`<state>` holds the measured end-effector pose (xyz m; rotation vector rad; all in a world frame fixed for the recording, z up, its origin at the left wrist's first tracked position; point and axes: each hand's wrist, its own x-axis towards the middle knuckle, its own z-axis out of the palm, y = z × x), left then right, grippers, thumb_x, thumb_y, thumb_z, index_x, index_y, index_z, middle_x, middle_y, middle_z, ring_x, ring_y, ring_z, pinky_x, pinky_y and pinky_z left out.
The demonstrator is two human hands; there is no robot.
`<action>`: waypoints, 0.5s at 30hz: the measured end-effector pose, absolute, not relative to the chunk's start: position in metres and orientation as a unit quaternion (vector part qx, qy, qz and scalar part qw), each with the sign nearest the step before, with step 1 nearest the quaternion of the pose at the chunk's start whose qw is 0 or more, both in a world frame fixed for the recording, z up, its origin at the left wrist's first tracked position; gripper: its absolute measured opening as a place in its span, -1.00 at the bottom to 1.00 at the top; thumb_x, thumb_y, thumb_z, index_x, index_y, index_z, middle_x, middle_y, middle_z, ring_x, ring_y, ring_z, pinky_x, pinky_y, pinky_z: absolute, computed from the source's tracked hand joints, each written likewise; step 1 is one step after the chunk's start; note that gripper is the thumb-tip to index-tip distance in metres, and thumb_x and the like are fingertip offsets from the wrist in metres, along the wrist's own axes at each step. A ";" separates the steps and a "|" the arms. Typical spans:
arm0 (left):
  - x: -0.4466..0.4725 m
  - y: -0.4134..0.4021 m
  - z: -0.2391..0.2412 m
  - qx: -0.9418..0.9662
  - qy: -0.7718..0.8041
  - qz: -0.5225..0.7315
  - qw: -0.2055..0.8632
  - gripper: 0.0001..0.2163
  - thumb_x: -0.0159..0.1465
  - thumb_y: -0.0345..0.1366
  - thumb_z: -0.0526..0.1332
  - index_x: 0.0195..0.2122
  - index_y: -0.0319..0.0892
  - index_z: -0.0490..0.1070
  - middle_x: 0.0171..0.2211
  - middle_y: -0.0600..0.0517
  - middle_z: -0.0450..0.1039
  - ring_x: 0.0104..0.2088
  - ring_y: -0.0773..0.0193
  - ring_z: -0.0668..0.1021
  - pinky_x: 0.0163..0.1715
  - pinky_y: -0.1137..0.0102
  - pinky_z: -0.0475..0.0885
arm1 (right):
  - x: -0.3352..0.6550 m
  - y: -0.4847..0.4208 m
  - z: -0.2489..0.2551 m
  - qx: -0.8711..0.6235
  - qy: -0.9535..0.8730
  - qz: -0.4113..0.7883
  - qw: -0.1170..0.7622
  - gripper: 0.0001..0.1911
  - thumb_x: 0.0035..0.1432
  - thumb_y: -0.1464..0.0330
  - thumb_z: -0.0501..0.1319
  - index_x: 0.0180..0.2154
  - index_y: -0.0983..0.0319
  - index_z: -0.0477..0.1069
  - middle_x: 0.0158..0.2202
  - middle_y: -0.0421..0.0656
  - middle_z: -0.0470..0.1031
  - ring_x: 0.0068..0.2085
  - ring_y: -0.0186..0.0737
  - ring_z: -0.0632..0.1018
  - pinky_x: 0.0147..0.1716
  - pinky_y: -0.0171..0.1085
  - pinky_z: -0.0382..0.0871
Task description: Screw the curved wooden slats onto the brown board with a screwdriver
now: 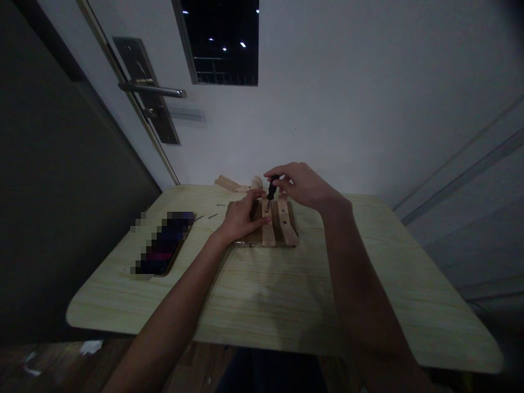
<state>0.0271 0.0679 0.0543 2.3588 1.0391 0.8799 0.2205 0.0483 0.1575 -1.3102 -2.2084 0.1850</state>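
Note:
In my right hand (297, 180) is a black-handled screwdriver (272, 188), gripped by the fingertips. It stands nearly upright, its shaft pointing down at a hole or screw in a pale wooden strip (268, 234). My left hand (243, 215) lies over the left part of a brown board (249, 239), fingers and thumb spread apart. Its thumb touches the strip, and the fingertips are near the strip's far end. Beside that strip, a second shaped wooden strip (290, 233) with dark holes lies across the board. Part of the board is hidden under my left hand.
More wooden pieces (229, 184) lie at the table's back edge by the white wall. Loose screws (213, 216) are left of the board. A phone (166, 245), partly pixelated, rests on the left side of the pale wooden table (262, 305). A door handle (155, 90) is beyond.

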 end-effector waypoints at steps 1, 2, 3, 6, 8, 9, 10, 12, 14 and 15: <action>0.027 0.068 0.054 0.847 0.372 0.317 0.209 -0.42 0.18 -0.06 0.30 0.16 -0.05 0.10 0.17 -0.12 0.40 0.13 -0.02 0.52 0.08 0.07 0.43 | 0.221 0.048 0.157 -0.486 -0.824 0.073 0.281 -0.68 0.20 0.52 0.14 -0.07 0.22 0.56 -0.09 -0.07 0.61 -0.12 -0.17 0.56 -0.05 -0.20 0.37; 0.027 0.068 0.054 0.847 0.370 0.318 0.209 -0.42 0.18 -0.06 0.30 0.16 -0.05 0.10 0.16 -0.12 0.41 0.13 -0.02 0.52 0.08 0.07 0.42 | 0.222 0.048 0.157 -0.483 -0.825 0.077 0.283 -0.66 0.19 0.52 0.13 -0.06 0.21 0.55 -0.08 -0.09 0.61 -0.12 -0.17 0.57 -0.07 -0.20 0.37; 0.027 0.068 0.054 0.848 0.367 0.320 0.210 -0.42 0.18 -0.06 0.29 0.16 -0.05 0.10 0.16 -0.12 0.41 0.13 -0.01 0.52 0.09 0.08 0.42 | 0.222 0.048 0.157 -0.481 -0.825 0.083 0.287 -0.66 0.18 0.53 0.13 -0.06 0.19 0.54 -0.09 -0.11 0.61 -0.14 -0.18 0.57 -0.09 -0.21 0.37; 0.027 0.068 0.054 0.848 0.364 0.324 0.207 -0.41 0.18 -0.06 0.30 0.16 -0.06 0.10 0.17 -0.14 0.40 0.13 -0.02 0.51 0.08 0.08 0.42 | 0.220 0.047 0.157 -0.479 -0.819 0.100 0.301 -0.73 0.17 0.50 0.17 -0.12 0.17 0.53 -0.17 -0.16 0.62 -0.22 -0.21 0.57 -0.22 -0.26 0.35; 0.027 0.068 0.054 0.848 0.370 0.321 0.202 -0.40 0.17 -0.03 0.30 0.16 -0.07 0.10 0.16 -0.16 0.41 0.12 -0.05 0.52 0.07 0.06 0.43 | 0.217 0.047 0.157 -0.492 -0.810 0.090 0.306 -0.81 0.17 0.44 0.23 -0.17 0.16 0.52 -0.23 -0.18 0.61 -0.27 -0.23 0.55 -0.28 -0.28 0.32; 0.027 0.068 0.054 0.848 0.372 0.319 0.201 -0.39 0.17 -0.02 0.30 0.17 -0.07 0.10 0.15 -0.16 0.42 0.12 -0.05 0.52 0.07 0.06 0.43 | 0.216 0.047 0.157 -0.503 -0.805 0.079 0.305 -0.84 0.16 0.41 0.25 -0.18 0.16 0.52 -0.26 -0.18 0.60 -0.29 -0.24 0.54 -0.31 -0.29 0.30; 0.027 0.068 0.054 0.848 0.374 0.317 0.200 -0.39 0.17 -0.01 0.30 0.17 -0.07 0.10 0.14 -0.16 0.43 0.11 -0.06 0.52 0.07 0.05 0.43 | 0.215 0.047 0.157 -0.514 -0.800 0.066 0.302 -0.86 0.15 0.38 0.28 -0.19 0.16 0.51 -0.28 -0.18 0.59 -0.31 -0.25 0.53 -0.32 -0.29 0.28; 0.027 0.069 0.053 0.849 0.374 0.316 0.199 -0.38 0.18 0.00 0.29 0.17 -0.06 0.09 0.12 -0.15 0.44 0.10 -0.05 0.53 0.06 0.05 0.43 | 0.214 0.048 0.157 -0.537 -0.789 0.042 0.295 -0.87 0.14 0.34 0.31 -0.22 0.18 0.49 -0.32 -0.19 0.57 -0.34 -0.26 0.50 -0.35 -0.30 0.24; 0.027 0.069 0.053 0.850 0.373 0.315 0.200 -0.39 0.17 0.00 0.29 0.17 -0.05 0.09 0.13 -0.14 0.44 0.09 -0.05 0.54 0.05 0.05 0.44 | 0.213 0.047 0.158 -0.554 -0.779 0.033 0.292 -0.87 0.13 0.32 0.32 -0.26 0.19 0.48 -0.37 -0.20 0.54 -0.36 -0.28 0.48 -0.37 -0.30 0.22; 0.027 0.069 0.053 0.850 0.372 0.315 0.200 -0.39 0.17 -0.01 0.30 0.17 -0.05 0.10 0.13 -0.14 0.44 0.10 -0.05 0.54 0.05 0.05 0.44 | 0.212 0.047 0.158 -0.558 -0.776 0.035 0.292 -0.87 0.12 0.31 0.33 -0.28 0.20 0.47 -0.39 -0.20 0.53 -0.37 -0.28 0.47 -0.38 -0.31 0.21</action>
